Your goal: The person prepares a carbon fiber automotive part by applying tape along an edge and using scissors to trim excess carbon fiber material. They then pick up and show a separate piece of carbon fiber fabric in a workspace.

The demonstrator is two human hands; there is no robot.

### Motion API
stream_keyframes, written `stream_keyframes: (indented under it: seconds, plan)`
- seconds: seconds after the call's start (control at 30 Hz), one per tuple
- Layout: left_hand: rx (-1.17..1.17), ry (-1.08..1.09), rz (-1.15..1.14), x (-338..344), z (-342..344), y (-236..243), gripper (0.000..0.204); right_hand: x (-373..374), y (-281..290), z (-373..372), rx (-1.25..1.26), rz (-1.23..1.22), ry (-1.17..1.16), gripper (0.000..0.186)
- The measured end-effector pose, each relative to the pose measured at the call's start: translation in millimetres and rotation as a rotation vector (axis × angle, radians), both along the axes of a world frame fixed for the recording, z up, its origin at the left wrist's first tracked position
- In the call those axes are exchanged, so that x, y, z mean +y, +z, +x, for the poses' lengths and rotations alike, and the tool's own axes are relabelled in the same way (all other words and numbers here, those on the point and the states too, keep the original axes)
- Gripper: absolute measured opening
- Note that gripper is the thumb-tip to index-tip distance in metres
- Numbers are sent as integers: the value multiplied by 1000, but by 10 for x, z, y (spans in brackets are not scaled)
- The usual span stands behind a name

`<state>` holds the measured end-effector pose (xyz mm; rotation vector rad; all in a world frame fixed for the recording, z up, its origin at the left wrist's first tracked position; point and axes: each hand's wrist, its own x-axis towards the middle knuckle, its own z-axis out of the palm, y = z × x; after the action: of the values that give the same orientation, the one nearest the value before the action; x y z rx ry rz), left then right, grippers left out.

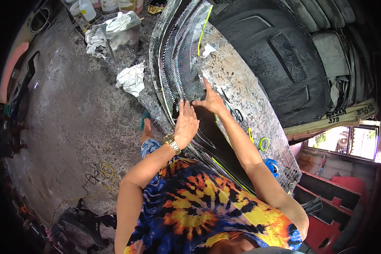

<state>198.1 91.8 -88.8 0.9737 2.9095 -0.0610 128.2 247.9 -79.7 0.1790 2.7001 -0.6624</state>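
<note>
A long, curved mould [153, 51] lies across the workbench, lined with glossy black woven carbon fibre cloth [180, 55]. Yellow-green tape [204, 34] runs along parts of its edge. My left hand [186, 126], with a gold watch [172, 144] at the wrist, rests flat on the cloth, fingers stretched out. My right hand [211, 101] is spread along the right edge of the cloth, its thumb pointing toward the left fingers and its index finger reaching up the edge. Neither hand grasps anything. Black-handled scissors [238, 114] lie just right of my right hand.
On the speckled bench [241, 84] sit a green tape roll [264, 144] and a blue tape roll [271, 167]. White rags [131, 79] and a clear tub [123, 40] stand at left. A large black panel [279, 55] leans at right. A yellow cord [109, 171] trails across the floor.
</note>
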Motion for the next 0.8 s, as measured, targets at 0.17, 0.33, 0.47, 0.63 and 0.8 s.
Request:
stream_keyframes:
  seconds: [0.17,0.33,0.47,0.63,0.8]
  plan:
    - [-59,1,-24,-38,-16,17,57,11,42,-188,-49,-38,-22,119]
    - [-63,-19,-54,-28,4,40,56,32,-4,-152,76,-3,-39,119]
    - [-73,-40,-76,-33,-10,32,55,-127,-23,-155,98,130,20,127]
    - [-72,-55,-34,-65,-9,16,53,-170,0,-342,161,60,4,126]
    - [-32,-57,1,-44,11,4,51,-200,54,-637,289,-4,-88,120]
